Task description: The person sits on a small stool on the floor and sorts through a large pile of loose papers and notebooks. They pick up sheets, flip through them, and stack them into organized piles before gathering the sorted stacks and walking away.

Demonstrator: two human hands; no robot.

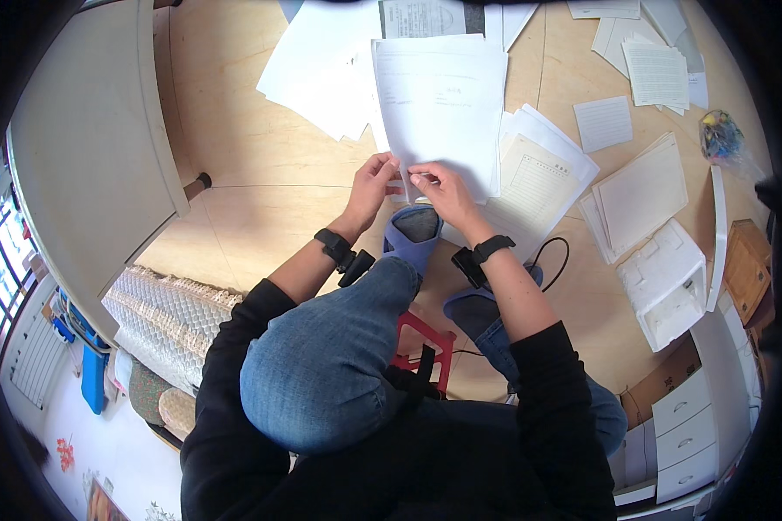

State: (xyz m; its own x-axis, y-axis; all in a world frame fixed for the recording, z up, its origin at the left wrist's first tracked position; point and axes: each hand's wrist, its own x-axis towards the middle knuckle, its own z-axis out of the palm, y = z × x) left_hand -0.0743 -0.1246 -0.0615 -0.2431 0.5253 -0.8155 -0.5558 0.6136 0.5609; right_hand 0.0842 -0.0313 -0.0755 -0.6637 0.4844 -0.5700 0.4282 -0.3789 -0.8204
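Observation:
Between my two hands is the near left corner of a stack of white printed sheets (443, 104) that lies on the wooden floor. My left hand (373, 185) pinches the stack's left edge between thumb and fingers. At the bottom edge, my right hand (444, 189) has its thumb and fingertips on the paper close to that corner, where the sheets curl up. Under and to the right of the stack lie a cream lined form (534, 172) and more white sheets. Blank-looking white papers (319, 78) spread out to its left.
A slipper (414, 234) on my foot sits just below the stack. To the right are lined paper (603, 124), cream folders (642, 195), a white foam box (665, 283) and a plastic bag of colourful items (721, 137). A white cabinet (91, 130) stands left. Beneath me is a red stool (440, 345).

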